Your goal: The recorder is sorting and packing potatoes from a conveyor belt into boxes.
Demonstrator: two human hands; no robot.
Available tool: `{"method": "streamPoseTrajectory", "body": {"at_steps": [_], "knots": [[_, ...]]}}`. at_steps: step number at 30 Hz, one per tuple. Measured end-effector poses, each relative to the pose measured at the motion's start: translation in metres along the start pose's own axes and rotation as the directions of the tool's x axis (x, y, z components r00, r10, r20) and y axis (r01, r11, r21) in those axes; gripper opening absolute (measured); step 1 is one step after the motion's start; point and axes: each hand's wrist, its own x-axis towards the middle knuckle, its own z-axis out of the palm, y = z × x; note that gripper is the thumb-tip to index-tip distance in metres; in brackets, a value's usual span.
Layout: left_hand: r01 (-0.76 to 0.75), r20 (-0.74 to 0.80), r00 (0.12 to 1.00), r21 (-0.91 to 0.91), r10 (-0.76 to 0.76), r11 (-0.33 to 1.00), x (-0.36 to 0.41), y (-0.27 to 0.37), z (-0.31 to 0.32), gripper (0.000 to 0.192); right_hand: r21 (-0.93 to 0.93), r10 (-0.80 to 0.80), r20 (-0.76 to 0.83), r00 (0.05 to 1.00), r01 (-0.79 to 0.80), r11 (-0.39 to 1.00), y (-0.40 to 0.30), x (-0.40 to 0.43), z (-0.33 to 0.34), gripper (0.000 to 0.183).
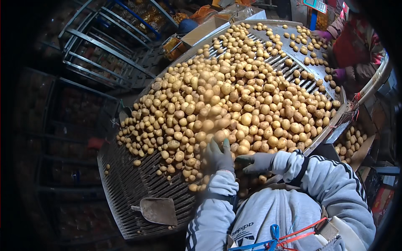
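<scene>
A large heap of pale yellow potatoes [246, 119] covers much of a slatted sorting table [138, 182]. My left hand [221, 158], in a grey glove with greenish fingertips, reaches into the near side of the heap. Its fingers are spread against a potato [220, 136]; whether they grip it cannot be told. Just to the right is my right hand [259, 162], gloved alike and pointing left, low over the near potatoes. Its fingers are apart and no potato shows in them. Some potatoes near my hands are blurred.
A metal scoop [159, 210] lies on the slats at the near left. Across the table, a person's purple-gloved hand [323, 35] is among potatoes on a metal plate [292, 47]. A cardboard box [364, 150] of potatoes stands at right. Metal racks [97, 44] stand at far left.
</scene>
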Motion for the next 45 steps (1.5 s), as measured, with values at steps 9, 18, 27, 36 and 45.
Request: {"method": "streamPoseTrajectory", "body": {"at_steps": [9, 18, 27, 36, 45], "knots": [[0.047, 0.264, 0.964, -0.309, 0.038, 0.95, 0.012, 0.08, 0.02, 0.067, -0.176, 0.061, -0.118, 0.991, -0.082, 0.981, 0.025, -0.004, -0.043, 0.054], [-0.256, 0.315, 0.859, -0.418, 0.403, 0.872, 0.006, 0.146, 0.08, 0.063, -0.411, -0.054, -0.559, 0.827, -0.221, 0.884, 0.037, -0.037, -0.125, 0.053], [-0.318, 0.166, 0.922, -0.189, 0.35, 0.929, 0.097, 0.052, 0.009, 0.049, 0.181, 0.127, -0.844, 0.521, 0.054, 0.982, 0.058, -0.133, -0.155, 0.03], [0.222, 0.448, 0.893, -0.524, 0.044, 0.822, 0.132, 0.034, 0.017, 0.04, 0.347, 0.221, -0.802, 0.555, 0.132, 0.929, 0.043, -0.118, -0.104, 0.031], [0.695, 0.734, 0.652, -0.679, 0.19, 0.236, 0.057, 0.09, -0.029, 0.043, -0.188, -0.046, -0.819, 0.572, -0.192, 0.963, 0.06, -0.051, -0.147, 0.054]]}}
